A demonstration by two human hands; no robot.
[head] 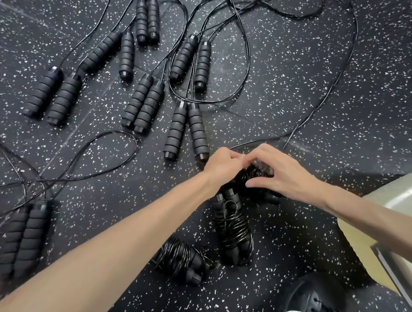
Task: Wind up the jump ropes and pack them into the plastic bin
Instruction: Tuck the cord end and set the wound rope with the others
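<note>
My left hand (223,166) and my right hand (279,172) meet over a black jump rope (250,176) whose cord is partly coiled around its handles; both hands grip it, and its loose cord (323,103) trails away to the right and up. Two wound ropes lie on the floor just below: one upright bundle (231,227) and one angled bundle (180,260). Several unwound ropes with paired foam handles (144,103) lie spread across the floor above. The plastic bin (402,203) shows at the lower right edge.
Black speckled rubber flooring (292,66) covers everything. Loose cords loop across the left and top. Another handle pair (25,237) lies at the left. My shoes (306,307) are at the bottom.
</note>
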